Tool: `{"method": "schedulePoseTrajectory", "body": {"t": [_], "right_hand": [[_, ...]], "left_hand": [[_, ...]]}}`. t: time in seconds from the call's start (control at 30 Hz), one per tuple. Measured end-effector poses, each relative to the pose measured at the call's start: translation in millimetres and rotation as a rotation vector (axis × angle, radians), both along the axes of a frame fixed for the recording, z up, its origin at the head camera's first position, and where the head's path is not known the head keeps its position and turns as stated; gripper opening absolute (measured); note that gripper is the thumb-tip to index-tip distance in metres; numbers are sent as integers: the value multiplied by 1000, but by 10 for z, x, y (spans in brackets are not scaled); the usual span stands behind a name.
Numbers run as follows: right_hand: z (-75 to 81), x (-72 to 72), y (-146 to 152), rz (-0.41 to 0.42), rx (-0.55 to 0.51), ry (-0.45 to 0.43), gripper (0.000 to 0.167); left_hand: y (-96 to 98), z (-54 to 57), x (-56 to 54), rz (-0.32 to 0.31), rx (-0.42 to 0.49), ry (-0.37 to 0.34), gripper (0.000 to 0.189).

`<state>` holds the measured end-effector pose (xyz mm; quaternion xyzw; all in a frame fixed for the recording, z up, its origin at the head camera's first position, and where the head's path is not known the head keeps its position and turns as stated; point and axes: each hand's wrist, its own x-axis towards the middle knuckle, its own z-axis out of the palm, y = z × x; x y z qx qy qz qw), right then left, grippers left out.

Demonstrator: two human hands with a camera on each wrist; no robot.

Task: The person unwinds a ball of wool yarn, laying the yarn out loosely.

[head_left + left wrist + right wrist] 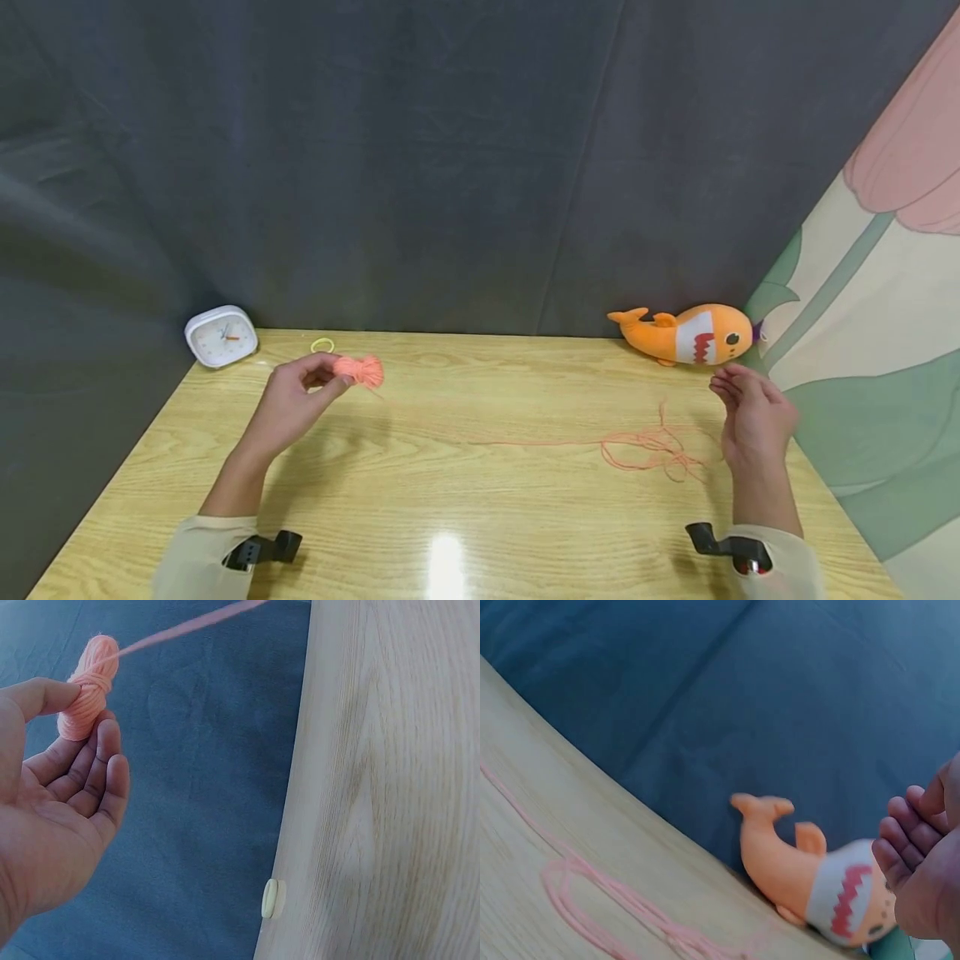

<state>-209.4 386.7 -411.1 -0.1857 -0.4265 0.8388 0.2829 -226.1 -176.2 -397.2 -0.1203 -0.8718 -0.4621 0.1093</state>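
My left hand (300, 404) pinches a small skein of coral-pink yarn (360, 371) between thumb and fingers, above the table's left side. In the left wrist view the skein (90, 690) is wrapped round its middle, and a strand (191, 630) runs off it to the upper right. That strand leads to a loose tangle of yarn (652, 446) on the table's right side. My right hand (757, 417) is raised beside the tangle, its fingers bent and thumb close to the index finger. I cannot tell whether a thin strand is between them.
An orange toy shark (678, 335) lies at the back right, close behind my right hand. At the back left stands a white clock (221, 337). A yellow ring (322, 340) lies near the wooden table's (487, 383) back edge. A dark curtain (420, 167) hangs behind.
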Motion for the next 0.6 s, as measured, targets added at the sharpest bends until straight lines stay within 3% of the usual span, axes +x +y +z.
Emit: {"method": "schedulePoseTrajectory", "body": {"t": [0.13, 0.4, 0.6], "right_hand": [[54, -24, -243, 63, 59, 79, 17], [17, -66, -875, 304, 282, 180, 19], [-93, -138, -1302, 427, 401, 128, 24]], "left_hand": [[2, -3, -2, -10, 13, 0, 22], [18, -14, -2, -21, 26, 9, 21], [28, -23, 4, -30, 28, 12, 20]]}}
